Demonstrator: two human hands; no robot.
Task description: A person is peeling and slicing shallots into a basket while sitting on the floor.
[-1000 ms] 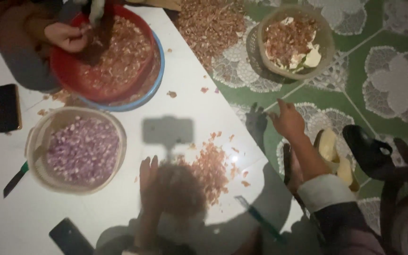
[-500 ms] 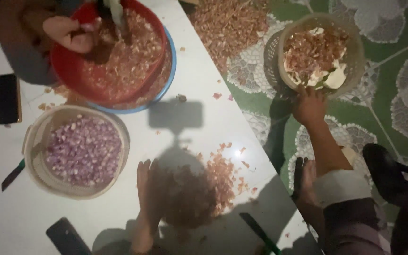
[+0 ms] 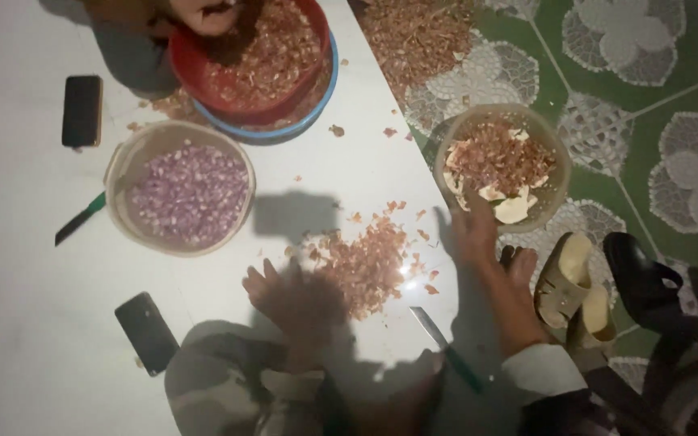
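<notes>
- Here, the left hand lies flat with fingers spread on the white table, touching the pile of onion skins near its right edge.
- The right hand reaches past that edge, open, fingertips at the rim of the scrap bowl on the floor.
- A knife lies near the edge between the forearms.

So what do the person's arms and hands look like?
Both hands are bare: no gloves, and no rings that I can make out in the dim light. The left hand comes out of a striped, camouflage-like sleeve. The right hand has a pale whitish cuff.
</notes>
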